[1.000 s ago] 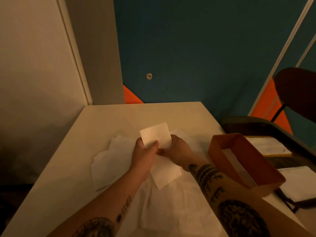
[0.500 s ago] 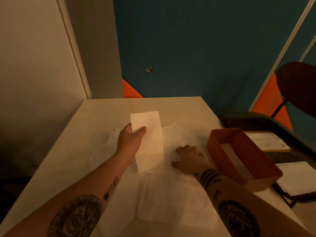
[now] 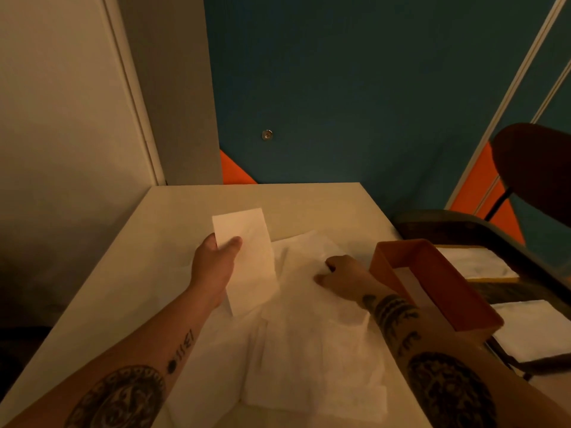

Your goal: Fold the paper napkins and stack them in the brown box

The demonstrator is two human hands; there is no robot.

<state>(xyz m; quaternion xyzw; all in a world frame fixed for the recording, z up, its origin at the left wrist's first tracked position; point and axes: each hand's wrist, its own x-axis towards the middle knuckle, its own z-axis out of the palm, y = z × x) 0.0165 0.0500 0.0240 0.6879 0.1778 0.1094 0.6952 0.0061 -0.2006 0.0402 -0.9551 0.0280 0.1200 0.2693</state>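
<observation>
My left hand [image 3: 214, 264] pinches a folded white napkin [image 3: 250, 267] by its upper left edge and holds it up above the table. My right hand [image 3: 343, 270] lies on the loose unfolded napkins [image 3: 309, 350] spread over the table, its fingers curled into the top sheet near its far corner. The brown box [image 3: 463, 307] stands open at the table's right edge, just right of my right hand, with something white on its floor.
The beige table [image 3: 129, 273] meets a pale wall on the left and a teal wall behind. A chair [image 3: 525, 168] and a dark rack with white stacks [image 3: 531, 332] stand to the right, past the table's edge.
My right hand let go of the folded napkin and dropped onto the spread napkins, where its fingers curled. My left hand lifted the folded napkin up and to the left.
</observation>
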